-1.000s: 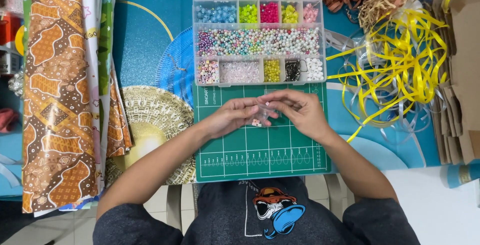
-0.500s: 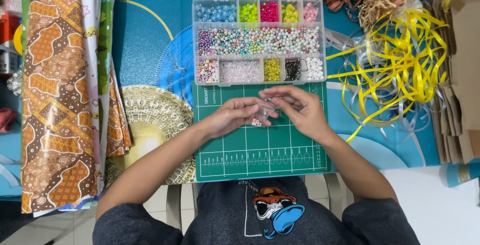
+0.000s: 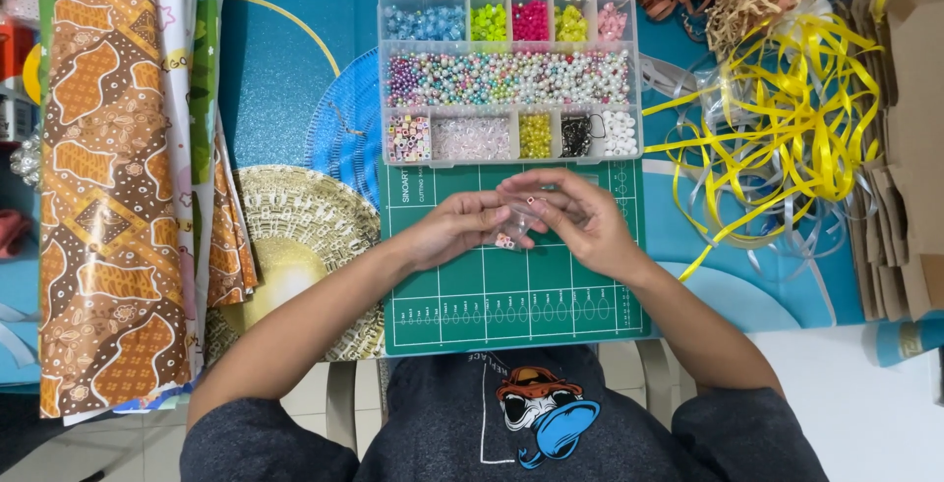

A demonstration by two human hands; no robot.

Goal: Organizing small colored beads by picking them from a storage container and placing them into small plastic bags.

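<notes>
Beads (image 3: pixel 504 240) are dangling under the left hand (image 3: pixel 455 229), whose fingertips are pinching their clear string. Right hand (image 3: pixel 580 218) is pinching a small bead (image 3: pixel 531 201) just beside, over the green cutting mat (image 3: pixel 511 295).

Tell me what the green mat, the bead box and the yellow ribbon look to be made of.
Green mat: likely matte vinyl or rubber, flat with a printed white grid. Bead box: clear hard plastic, glossy see-through walls and dividers. Yellow ribbon: seemingly thin shiny plastic or satin, curling in loose glinting loops.
</notes>
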